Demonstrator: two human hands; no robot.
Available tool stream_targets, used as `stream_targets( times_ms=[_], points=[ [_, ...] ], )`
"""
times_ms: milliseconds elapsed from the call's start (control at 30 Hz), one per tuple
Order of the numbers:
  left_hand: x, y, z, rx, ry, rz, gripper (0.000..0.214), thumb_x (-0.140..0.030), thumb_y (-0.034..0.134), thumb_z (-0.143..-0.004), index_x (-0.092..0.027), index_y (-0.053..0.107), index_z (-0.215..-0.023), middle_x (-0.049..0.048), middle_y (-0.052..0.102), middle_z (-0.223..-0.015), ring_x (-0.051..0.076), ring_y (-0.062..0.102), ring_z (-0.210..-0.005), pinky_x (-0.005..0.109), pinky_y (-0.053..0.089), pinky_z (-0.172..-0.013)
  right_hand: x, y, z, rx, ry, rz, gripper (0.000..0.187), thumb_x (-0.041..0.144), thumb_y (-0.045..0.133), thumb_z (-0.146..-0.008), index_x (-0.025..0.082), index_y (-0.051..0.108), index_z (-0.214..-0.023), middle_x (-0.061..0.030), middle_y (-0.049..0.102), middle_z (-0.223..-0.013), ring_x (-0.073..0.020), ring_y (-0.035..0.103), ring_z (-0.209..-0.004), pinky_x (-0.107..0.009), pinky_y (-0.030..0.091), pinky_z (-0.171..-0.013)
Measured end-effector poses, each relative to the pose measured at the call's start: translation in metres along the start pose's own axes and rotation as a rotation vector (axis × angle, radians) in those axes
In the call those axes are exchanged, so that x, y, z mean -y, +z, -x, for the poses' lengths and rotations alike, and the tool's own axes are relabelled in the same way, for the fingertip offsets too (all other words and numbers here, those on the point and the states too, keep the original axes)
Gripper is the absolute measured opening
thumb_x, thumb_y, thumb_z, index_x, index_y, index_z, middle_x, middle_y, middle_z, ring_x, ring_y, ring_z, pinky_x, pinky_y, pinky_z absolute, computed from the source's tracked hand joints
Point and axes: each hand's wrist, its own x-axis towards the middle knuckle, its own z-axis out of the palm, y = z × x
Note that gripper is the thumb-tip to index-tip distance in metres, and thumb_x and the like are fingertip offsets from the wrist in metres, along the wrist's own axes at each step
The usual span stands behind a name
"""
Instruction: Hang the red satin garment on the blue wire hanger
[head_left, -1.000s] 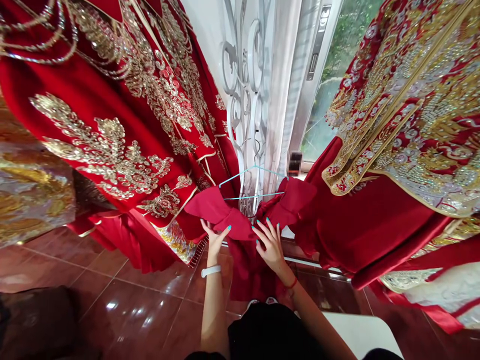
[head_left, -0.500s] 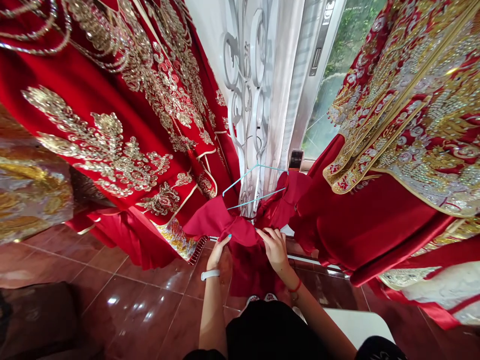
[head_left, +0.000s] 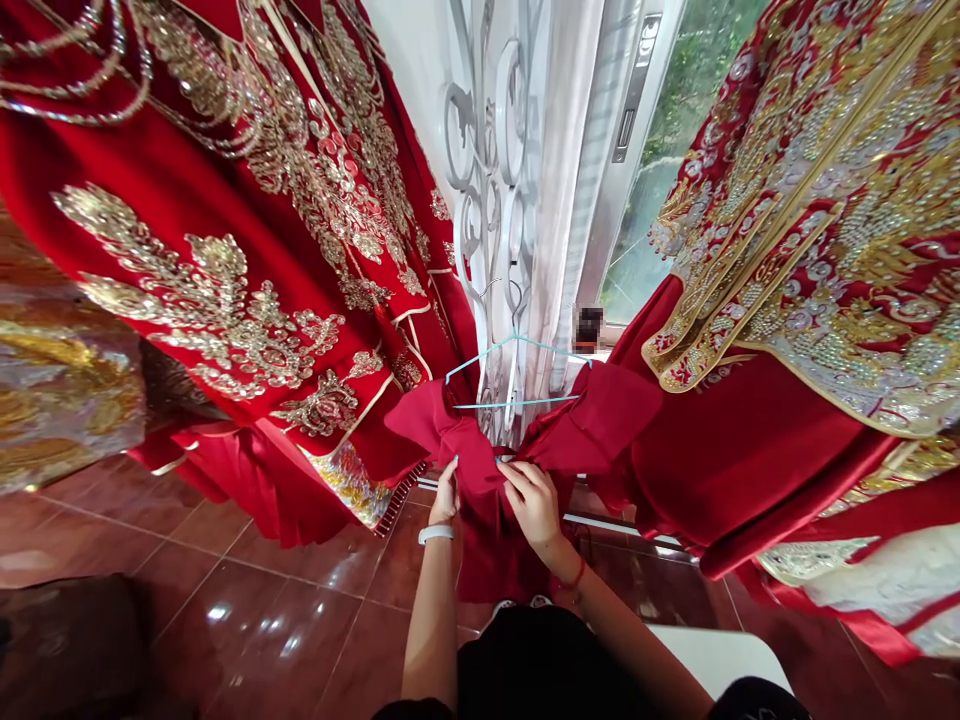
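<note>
A dark red dress with wide shoulder pieces hangs in front of me on a thin light-blue hanger, whose hook is at the white scrollwork. My left hand is closed on the left edge of the folded fabric at the chest, thumb on top. Opposite it, my right hand pinches the same cloth near the middle of the neckline, fingers bent. The dress's skirt drops below both hands toward my shoes.
Red gowns with gold beading hang close on the left. On the right is a heavily embroidered red and gold garment. White scrolled metalwork stands behind the hanger, beside a window. A white seat is at lower right.
The dress's right shoulder piece has spread outward to the right, and the hanger's lower bar sits more level. Both hands have drawn closer together on the cloth.
</note>
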Motion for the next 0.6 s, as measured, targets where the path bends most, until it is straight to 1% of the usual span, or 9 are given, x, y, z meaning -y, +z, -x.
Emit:
stream_targets(
  times_ms=[67, 133, 233, 300, 400, 467, 500, 533, 600],
  points=[
    [-0.003, 0.004, -0.008, 0.0, -0.028, 0.001, 0.036, -0.05, 0.071, -0.072, -0.02, 0.078, -0.092, 0.0108, 0.079, -0.109, 0.031, 0.06, -0.132, 0.045, 0.042, -0.119, -0.002, 0.003, -0.017, 0.047, 0.028, 0.006, 0.042, 0.013, 0.047, -0.094, 0.031, 0.075, -0.121, -0.0075, 0.074, -0.11, -0.024, 0.069, -0.098, -0.038, 0.054, -0.086],
    [-0.008, 0.009, -0.016, -0.015, -0.036, -0.015, 0.041, -0.053, 0.07, -0.074, -0.02, 0.077, -0.098, 0.0111, 0.077, -0.116, 0.03, 0.058, -0.133, 0.045, 0.041, -0.119, -0.005, 0.004, -0.034, 0.094, 0.06, 0.013, 0.043, 0.012, 0.049, -0.092, 0.029, 0.074, -0.122, -0.0076, 0.074, -0.111, -0.0241, 0.069, -0.1, -0.037, 0.054, -0.087],
    [-0.013, 0.016, -0.023, -0.112, 0.029, -0.084, 0.042, -0.054, 0.069, -0.077, -0.018, 0.073, -0.097, 0.014, 0.075, -0.116, 0.031, 0.06, -0.129, 0.047, 0.043, -0.115, -0.007, 0.006, -0.05, 0.121, 0.092, -0.008, 0.045, 0.008, 0.049, -0.089, 0.027, 0.073, -0.123, -0.0072, 0.074, -0.113, -0.0235, 0.069, -0.102, -0.036, 0.055, -0.09],
    [-0.014, 0.018, -0.023, -0.195, 0.079, -0.117, 0.037, -0.051, 0.07, -0.078, -0.018, 0.069, -0.093, 0.0134, 0.074, -0.11, 0.03, 0.062, -0.125, 0.045, 0.045, -0.111, -0.009, 0.007, -0.049, 0.11, 0.102, -0.072, 0.048, 0.006, 0.048, -0.087, 0.025, 0.072, -0.123, -0.0079, 0.073, -0.117, -0.0225, 0.069, -0.102, -0.035, 0.055, -0.092],
    [-0.012, 0.012, -0.012, -0.33, 0.133, -0.12, 0.029, -0.044, 0.068, -0.08, -0.021, 0.06, -0.095, 0.0081, 0.07, -0.103, 0.025, 0.065, -0.113, 0.04, 0.05, -0.102, -0.013, 0.004, -0.037, 0.068, 0.079, -0.233, 0.048, 0.007, 0.048, -0.084, 0.022, 0.07, -0.124, -0.01, 0.069, -0.124, -0.0197, 0.069, -0.096, -0.032, 0.057, -0.087],
    [-0.015, 0.002, -0.001, -0.475, 0.191, -0.117, 0.024, -0.037, 0.06, -0.085, -0.022, 0.053, -0.102, 0.0066, 0.064, -0.107, 0.022, 0.063, -0.111, 0.039, 0.049, -0.101, -0.017, -0.005, -0.029, -0.017, 0.052, -0.305, 0.043, 0.009, 0.048, -0.085, 0.022, 0.071, -0.12, -0.0099, 0.068, -0.12, -0.0182, 0.068, -0.092, -0.031, 0.058, -0.082],
    [-0.019, -0.004, 0.005, -0.557, 0.224, -0.114, 0.022, -0.032, 0.055, -0.086, -0.022, 0.049, -0.105, 0.0069, 0.061, -0.112, 0.02, 0.061, -0.114, 0.038, 0.047, -0.103, -0.02, -0.012, -0.027, -0.091, 0.052, -0.313, 0.04, 0.01, 0.049, -0.086, 0.022, 0.071, -0.117, -0.0095, 0.067, -0.116, -0.0181, 0.067, -0.091, -0.032, 0.058, -0.081],
    [-0.025, -0.009, 0.012, -0.643, 0.268, -0.115, 0.022, -0.028, 0.051, -0.087, -0.023, 0.046, -0.108, 0.0077, 0.057, -0.118, 0.02, 0.057, -0.118, 0.038, 0.045, -0.106, -0.024, -0.022, -0.029, -0.189, 0.065, -0.298, 0.036, 0.012, 0.049, -0.086, 0.022, 0.071, -0.113, -0.009, 0.067, -0.111, -0.0186, 0.066, -0.09, -0.033, 0.057, -0.081],
    [-0.044, -0.015, 0.027, -0.792, 0.415, -0.15, 0.024, -0.022, 0.045, -0.087, -0.023, 0.042, -0.111, 0.0092, 0.05, -0.126, 0.019, 0.052, -0.123, 0.038, 0.041, -0.11, -0.032, -0.044, -0.043, -0.415, 0.12, -0.212, 0.032, 0.016, 0.053, -0.086, 0.022, 0.069, -0.113, -0.0092, 0.064, -0.109, -0.0211, 0.064, -0.094, -0.037, 0.056, -0.085]
  ],
)
